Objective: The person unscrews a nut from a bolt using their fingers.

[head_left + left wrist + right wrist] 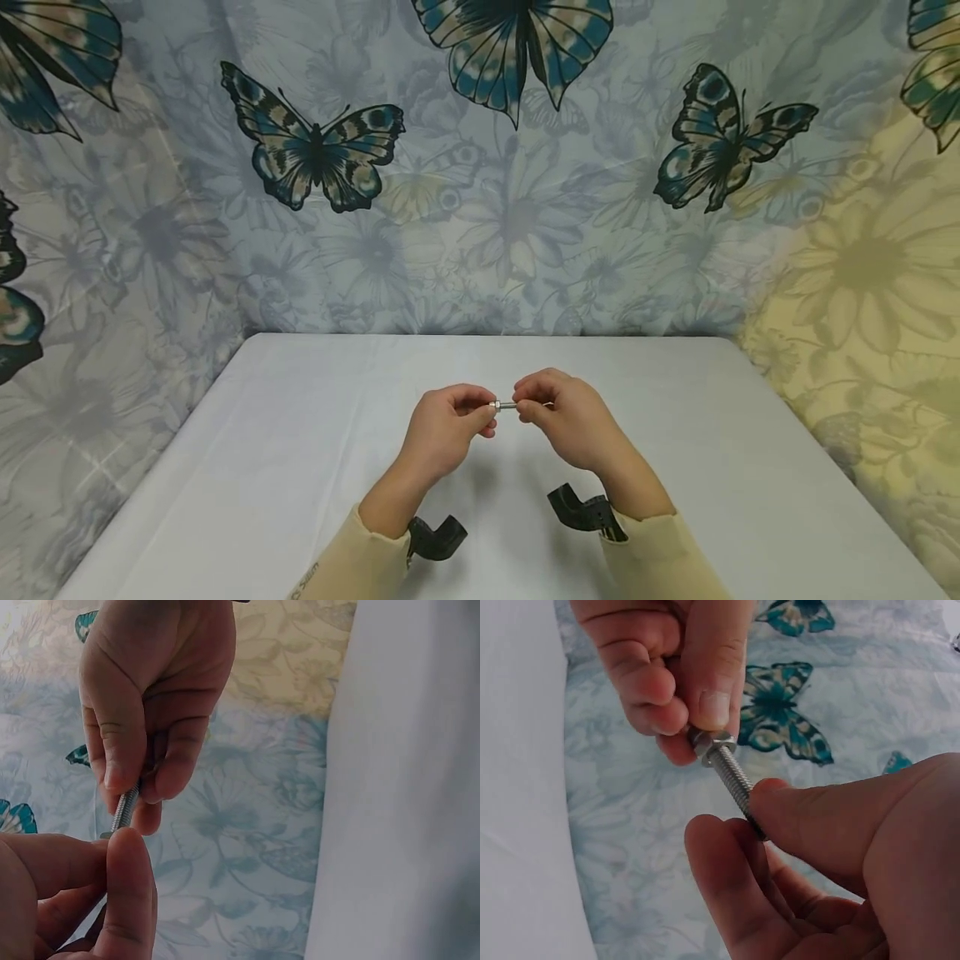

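Holds a threaded metal bolt [507,405] roughly level above the white table [262,467], pinched at its left end between thumb and fingers of the left hand [447,427] and at its right end between thumb and fingers of the right hand [572,418]. In the head view, takes in beige sleeves [360,562], black wrist mounts [438,540] and butterfly-printed cloth [517,217], but renders the bolt tiny. In the right wrist view, reveals crisp threads and a hexagonal collar [714,745] against the left fingertips; cannot tell whether nut or head. In the left wrist view, hides most of that collar behind those fingertips.
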Demonstrator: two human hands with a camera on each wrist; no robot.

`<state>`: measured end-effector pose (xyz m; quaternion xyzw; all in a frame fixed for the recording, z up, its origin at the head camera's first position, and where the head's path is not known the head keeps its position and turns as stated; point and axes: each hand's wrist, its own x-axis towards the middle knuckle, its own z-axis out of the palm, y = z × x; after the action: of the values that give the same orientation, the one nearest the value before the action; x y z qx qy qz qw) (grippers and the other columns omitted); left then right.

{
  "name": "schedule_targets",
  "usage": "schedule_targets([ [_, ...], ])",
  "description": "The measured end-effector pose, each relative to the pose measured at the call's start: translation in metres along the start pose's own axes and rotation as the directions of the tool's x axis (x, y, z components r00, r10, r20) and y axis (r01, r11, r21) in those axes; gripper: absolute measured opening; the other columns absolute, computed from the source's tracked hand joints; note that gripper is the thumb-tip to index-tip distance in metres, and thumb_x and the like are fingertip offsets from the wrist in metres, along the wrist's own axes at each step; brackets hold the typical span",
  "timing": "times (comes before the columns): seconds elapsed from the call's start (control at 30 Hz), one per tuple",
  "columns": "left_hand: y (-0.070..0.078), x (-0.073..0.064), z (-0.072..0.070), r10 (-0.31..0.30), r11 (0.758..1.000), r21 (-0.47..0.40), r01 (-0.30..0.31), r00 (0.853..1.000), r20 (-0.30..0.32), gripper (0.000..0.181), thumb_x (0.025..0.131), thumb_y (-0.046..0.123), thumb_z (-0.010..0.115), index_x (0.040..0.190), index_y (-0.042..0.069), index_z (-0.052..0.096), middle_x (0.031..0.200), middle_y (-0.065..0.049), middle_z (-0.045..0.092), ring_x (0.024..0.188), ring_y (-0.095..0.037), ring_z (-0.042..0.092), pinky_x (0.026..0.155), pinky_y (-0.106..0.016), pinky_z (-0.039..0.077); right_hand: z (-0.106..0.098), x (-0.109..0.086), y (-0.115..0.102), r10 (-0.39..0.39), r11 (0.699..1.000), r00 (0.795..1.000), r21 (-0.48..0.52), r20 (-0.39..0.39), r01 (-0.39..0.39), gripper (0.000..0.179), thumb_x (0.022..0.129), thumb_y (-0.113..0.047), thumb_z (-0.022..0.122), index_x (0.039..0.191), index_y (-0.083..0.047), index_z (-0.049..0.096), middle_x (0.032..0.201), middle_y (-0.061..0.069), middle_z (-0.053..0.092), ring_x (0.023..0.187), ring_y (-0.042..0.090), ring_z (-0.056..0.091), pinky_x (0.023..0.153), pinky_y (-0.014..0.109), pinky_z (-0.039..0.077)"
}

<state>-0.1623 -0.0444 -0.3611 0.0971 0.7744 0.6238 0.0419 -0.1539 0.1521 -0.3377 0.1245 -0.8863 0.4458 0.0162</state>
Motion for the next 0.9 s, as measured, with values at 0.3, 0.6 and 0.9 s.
schedule_targets([
  [0.3, -0.006, 0.013, -0.002, 0.012, 1.0, -0.007, -0.012, 1.0, -0.001, 0.011, 0.094, 0.014, 0.07, 0.103, 0.009, 0.073, 0.085, -0.001, 0.072, 0.077, -0.017, 0.071, 0.073, -0.036, 0.054, 0.005, 0.011, 0.013, 0.057, 0.948, 0.997, 0.31, 0.059, -0.073, 0.042, 0.093, -0.032, 0.074, 0.13, -0.016, 0.063, 0.115, 0.009, 0.066, 0.084, 0.025, 0.07, 0.08, 0.039, 0.058],
  [0.6, -0.013, 0.02, -0.006, 0.033, 0.998, -0.053, -0.033, 0.999, -0.004, 0.011, 0.093, 0.016, 0.073, 0.102, 0.009, 0.075, 0.086, -0.003, 0.073, 0.079, -0.019, 0.071, 0.077, -0.037, 0.057, 0.018, 0.023, 0.012, 0.069, 0.935, 0.995, 0.343, 0.072, -0.09, 0.022, 0.092, -0.022, 0.074, 0.112, -0.011, 0.074, 0.094, 0.007, 0.071, 0.078, 0.03, 0.068, 0.074, 0.04, 0.058],
  [0.9, -0.016, 0.021, -0.005, 0.05, 0.999, -0.008, -0.05, 0.999, -0.003, 0.01, 0.093, 0.016, 0.072, 0.101, 0.012, 0.076, 0.089, -0.01, 0.074, 0.078, -0.017, 0.071, 0.07, -0.037, 0.053, 0.024, 0.025, 0.014, 0.102, 0.948, 0.995, 0.3, 0.016, -0.102, 0.011, 0.092, -0.02, 0.074, 0.101, -0.015, 0.077, 0.092, 0.012, 0.072, 0.075, 0.025, 0.068, 0.072, 0.04, 0.056],
])
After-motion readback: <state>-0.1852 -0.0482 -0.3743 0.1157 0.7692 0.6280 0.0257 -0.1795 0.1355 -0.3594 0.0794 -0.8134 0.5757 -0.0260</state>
